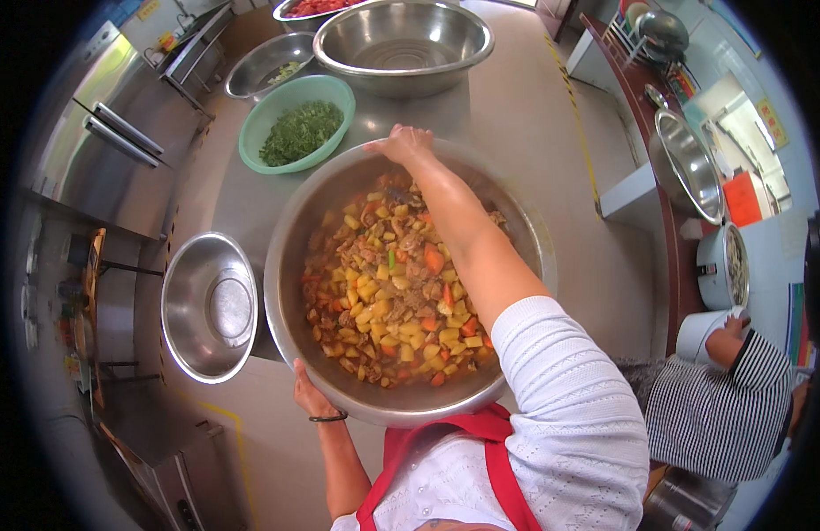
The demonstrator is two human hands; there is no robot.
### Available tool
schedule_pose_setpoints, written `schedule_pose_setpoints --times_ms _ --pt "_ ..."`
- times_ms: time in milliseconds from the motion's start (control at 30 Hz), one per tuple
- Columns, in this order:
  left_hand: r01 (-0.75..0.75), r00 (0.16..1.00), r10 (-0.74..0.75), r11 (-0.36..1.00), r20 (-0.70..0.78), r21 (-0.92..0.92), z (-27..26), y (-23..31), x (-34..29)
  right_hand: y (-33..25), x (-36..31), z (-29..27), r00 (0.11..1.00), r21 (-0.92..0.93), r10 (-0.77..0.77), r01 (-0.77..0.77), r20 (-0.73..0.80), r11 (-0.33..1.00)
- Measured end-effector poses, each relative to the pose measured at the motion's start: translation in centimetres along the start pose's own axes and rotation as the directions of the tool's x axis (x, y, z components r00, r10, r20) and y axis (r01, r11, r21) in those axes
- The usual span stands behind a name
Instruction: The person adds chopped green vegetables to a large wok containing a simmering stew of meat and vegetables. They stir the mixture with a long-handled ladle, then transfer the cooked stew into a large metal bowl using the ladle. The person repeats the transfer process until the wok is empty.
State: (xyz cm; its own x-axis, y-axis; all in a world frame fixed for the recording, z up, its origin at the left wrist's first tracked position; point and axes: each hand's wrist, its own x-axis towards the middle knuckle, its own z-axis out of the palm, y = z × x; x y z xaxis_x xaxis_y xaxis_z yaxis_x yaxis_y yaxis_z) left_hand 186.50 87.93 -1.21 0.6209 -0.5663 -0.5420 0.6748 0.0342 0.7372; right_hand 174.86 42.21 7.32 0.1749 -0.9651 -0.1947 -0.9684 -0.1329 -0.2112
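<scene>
Your right hand (403, 144) is nearly closed, its grip curled over the far rim of the basin (379, 403). Your left hand (311, 391) has its grip against the basin's near-left side, thumb up by the rim; you cannot tell how far the fingers close beneath. The basin sits in front of you at the near end of the counter (390, 119), holding one stew (383, 296) of yellow chunks, orange pieces and brown meat. Beyond it, one green bowl (249, 146) holds chopped greens (301, 133). You also have four steel bowls (211, 301) around: one left, three beyond, including one with pale green bits (286, 71) and one with red pieces (319, 7).
</scene>
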Motion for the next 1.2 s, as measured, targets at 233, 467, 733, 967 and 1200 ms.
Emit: schedule_pose_setpoints --times_ms 233,467,733,967,1200 --pt "-0.004 1.000 0.009 0.984 0.027 -0.178 0.4 -0.2 -3.4 -2.9 2.0 -0.2 0.954 -0.063 -0.293 0.289 -0.064 0.955" --pt "0.083 0.990 -0.045 0.955 0.137 -0.285 -0.4 0.9 -5.2 14.9 15.4 -0.3 0.931 0.822 0.362 -0.177 -0.038 0.541" --pt "-0.003 0.998 -0.004 0.994 -0.062 -0.110 -2.8 2.2 -5.6 18.0 11.5 -2.3 0.817 0.922 0.547 0.050 0.184 -0.384" --pt "-0.029 0.997 0.026 0.999 -0.075 -0.045 -1.8 2.8 -4.7 26.9 6.9 -13.3 0.390 0.847 0.912 0.522 -0.128 -0.104" --pt "-0.020 1.000 0.020 0.999 -0.003 -0.051 -0.6 1.5 -2.9 43.0 -1.4 -21.4 0.567 0.884 0.768 0.467 -0.298 -0.001"
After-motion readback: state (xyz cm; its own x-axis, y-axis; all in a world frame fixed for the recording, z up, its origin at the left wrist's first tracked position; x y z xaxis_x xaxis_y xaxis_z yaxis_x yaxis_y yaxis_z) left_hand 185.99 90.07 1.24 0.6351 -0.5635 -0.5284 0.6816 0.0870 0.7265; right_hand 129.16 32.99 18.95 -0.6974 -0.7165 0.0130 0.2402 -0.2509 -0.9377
